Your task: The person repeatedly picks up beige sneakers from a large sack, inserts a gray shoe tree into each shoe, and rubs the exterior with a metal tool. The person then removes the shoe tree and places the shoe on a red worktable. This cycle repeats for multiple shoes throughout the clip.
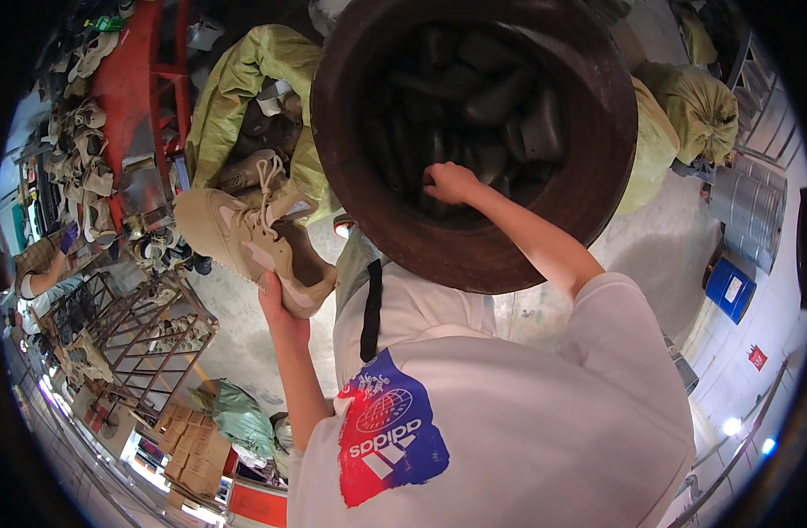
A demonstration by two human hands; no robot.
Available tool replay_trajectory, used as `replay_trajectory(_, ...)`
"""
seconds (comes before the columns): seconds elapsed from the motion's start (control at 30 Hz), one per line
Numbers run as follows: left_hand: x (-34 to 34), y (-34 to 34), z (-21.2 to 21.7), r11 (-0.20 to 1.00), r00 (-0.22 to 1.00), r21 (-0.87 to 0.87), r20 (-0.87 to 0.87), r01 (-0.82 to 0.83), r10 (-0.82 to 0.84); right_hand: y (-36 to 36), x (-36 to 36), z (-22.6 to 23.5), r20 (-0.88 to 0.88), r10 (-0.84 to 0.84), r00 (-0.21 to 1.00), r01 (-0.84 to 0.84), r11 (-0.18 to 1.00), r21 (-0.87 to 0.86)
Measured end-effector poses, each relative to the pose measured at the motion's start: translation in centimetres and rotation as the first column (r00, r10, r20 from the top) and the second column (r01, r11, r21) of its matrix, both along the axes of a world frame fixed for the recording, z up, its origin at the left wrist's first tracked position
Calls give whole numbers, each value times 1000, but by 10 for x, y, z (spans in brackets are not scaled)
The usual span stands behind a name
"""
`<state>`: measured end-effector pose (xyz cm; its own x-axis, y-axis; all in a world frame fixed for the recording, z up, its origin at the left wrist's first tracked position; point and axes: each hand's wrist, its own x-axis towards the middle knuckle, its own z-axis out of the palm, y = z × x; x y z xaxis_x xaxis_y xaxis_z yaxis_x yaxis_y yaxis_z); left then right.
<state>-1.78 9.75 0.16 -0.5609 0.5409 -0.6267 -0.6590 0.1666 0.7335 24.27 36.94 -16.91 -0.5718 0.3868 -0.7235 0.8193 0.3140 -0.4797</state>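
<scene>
From where I watch, I look down past both bare hands. The left hand [283, 315] is clasped around the heel end of a beige low-cut shoe with pale laces [232, 227], holding it up just outside the near left part of a large round dark-brown tub [602, 145]. My shoe's long axis runs slantwise: the toe points up and to the left, away from the tub, while the heel sits lower right, nearer the body. Its foot opening faces up and right, toward the tub, so I read the opening's angle to that rim as the relation that matters most.

The right hand [453, 183] is well apart from the shoe, reaching over the near rim into the tub. It is nearest to the jumbled black, smooth, elongated forms [500, 97] lying inside. Its fingers are bent downward, but I cannot tell whether they pinch one of those forms or only hang beside it; the dark interior hides the tips. The left hand is the one at the shoe, and the right is the one at the forms.

Behind the shoe, I see a yellow-green woven sack [245, 70] gaping beside the tub.
</scene>
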Motion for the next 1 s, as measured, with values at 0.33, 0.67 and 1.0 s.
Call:
replay_trajectory(0.33, 2, -10, -2, 1000, 1000, -9, 14, -27, 27, 59, 15, -34, -210, -172, 963, 182, 983, 28)
replay_trajectory(0.67, 6, -15, 1, 994, 998, -92, -6, -55, 55, 143, -7, -81, -409, -110, 906, 245, 924, 294)
replay_trajectory(1.0, 6, -17, 1, 983, 998, -175, 20, -60, 64, 201, 59, -61, -367, -185, 912, 329, 864, 382)
